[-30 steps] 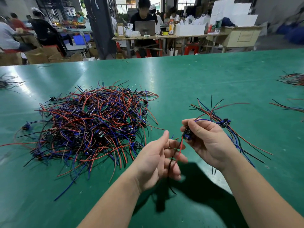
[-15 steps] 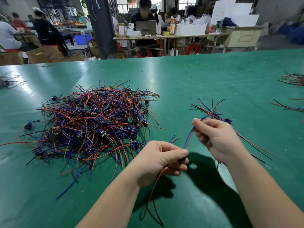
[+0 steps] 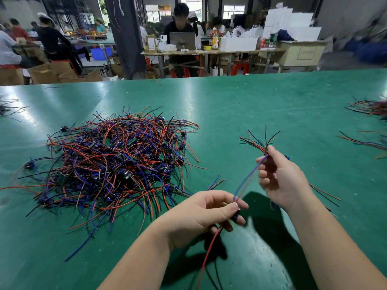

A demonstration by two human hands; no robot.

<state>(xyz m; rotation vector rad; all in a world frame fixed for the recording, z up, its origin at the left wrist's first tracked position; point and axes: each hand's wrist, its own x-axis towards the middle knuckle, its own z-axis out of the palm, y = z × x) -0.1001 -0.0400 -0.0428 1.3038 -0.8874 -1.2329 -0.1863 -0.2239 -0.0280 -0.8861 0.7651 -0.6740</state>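
A big tangled pile of red, blue and black wires with small circuit boards (image 3: 113, 164) lies on the green table (image 3: 240, 105) at left centre. My left hand (image 3: 205, 216) pinches one small wired part; its red and black leads (image 3: 207, 254) hang below the hand. A blue and a red lead (image 3: 245, 181) run from it up to my right hand (image 3: 280, 178). That right hand grips a small bundle of wires (image 3: 259, 141), whose ends fan out above the fingers and trail behind the wrist.
More wire bunches lie at the table's right edge (image 3: 368, 107), at mid right (image 3: 364, 141) and at far left (image 3: 10, 107). Beyond the table, people sit at benches with a laptop (image 3: 182, 40), white boxes and cardboard boxes.
My left hand closed round the wired part and drew it down and left. My right hand moved right and up, so the blue and red leads now stretch between both hands.
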